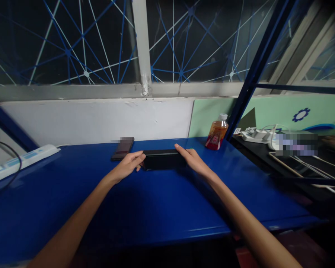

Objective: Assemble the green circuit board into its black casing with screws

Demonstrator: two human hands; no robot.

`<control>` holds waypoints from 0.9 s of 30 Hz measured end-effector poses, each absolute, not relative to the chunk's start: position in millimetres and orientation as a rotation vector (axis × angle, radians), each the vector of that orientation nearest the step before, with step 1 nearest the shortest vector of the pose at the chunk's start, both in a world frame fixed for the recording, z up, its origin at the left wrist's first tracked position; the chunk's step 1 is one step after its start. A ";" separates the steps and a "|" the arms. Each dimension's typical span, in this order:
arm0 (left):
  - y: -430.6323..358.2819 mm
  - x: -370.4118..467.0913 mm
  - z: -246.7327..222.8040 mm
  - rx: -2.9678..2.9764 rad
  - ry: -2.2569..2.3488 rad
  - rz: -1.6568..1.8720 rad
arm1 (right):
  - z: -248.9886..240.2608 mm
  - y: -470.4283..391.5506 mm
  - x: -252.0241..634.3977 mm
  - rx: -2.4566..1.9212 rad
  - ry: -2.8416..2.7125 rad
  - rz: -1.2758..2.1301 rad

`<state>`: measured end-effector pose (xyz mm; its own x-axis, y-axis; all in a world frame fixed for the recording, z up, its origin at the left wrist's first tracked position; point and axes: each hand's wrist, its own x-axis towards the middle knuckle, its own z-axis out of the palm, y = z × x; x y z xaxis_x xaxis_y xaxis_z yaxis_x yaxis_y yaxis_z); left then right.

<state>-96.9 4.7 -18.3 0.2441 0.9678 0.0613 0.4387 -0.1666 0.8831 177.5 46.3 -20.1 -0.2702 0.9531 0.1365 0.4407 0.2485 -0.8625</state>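
Observation:
A flat black rectangular object, its exact kind unclear, spans the space between my hands above the blue table. My left hand grips its left end, with the thumb on the near side of its upper edge. At the right end, my right hand holds it, thumb stretched along the top edge and the other fingers mostly hidden. A dark phone lies on the table just beyond my left hand.
A bottle of orange-red drink with a white cap stands at the back right. White power strips lie at the left and on the black table at right, among cables. Blue frame posts rise beside the window wall.

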 end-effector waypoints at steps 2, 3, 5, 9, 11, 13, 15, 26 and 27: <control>3.2 -94.5 -17.4 1.794 1.314 0.826 | -18.8 47.7 178.6 -1.269 -1.731 1.074; 2.8 -93.4 -16.8 1.820 1.327 0.824 | -17.6 48.0 179.1 -1.271 -1.707 1.114; 2.5 -91.2 -15.4 1.867 1.349 0.849 | -14.7 47.7 179.8 -1.284 -1.679 1.158; 0.3 -86.4 -9.9 1.934 1.367 0.941 | -9.3 43.9 180.0 -1.218 -1.673 1.190; -2.5 -84.4 -6.0 1.945 1.409 0.984 | -6.9 40.9 179.3 -1.129 -1.688 1.230; -5.2 -83.2 -3.0 1.947 1.448 1.022 | -4.3 37.4 178.1 -1.044 -1.700 1.260; -6.4 -83.0 -2.2 1.945 1.453 1.044 | -2.0 33.7 176.6 -0.970 -1.712 1.280; 1.0 -72.7 -16.1 1.708 1.435 1.276 | -8.6 24.6 164.7 -0.981 -1.832 0.761; 1.2 -71.4 -17.1 1.701 1.416 1.307 | -9.4 24.6 164.3 -0.996 -1.864 0.701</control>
<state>-71.4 1.2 -17.1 -0.0350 0.9462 0.3217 0.3966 -0.2823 0.8735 164.3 24.6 -9.4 -0.2877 0.8522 0.4370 0.3530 0.5185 -0.7788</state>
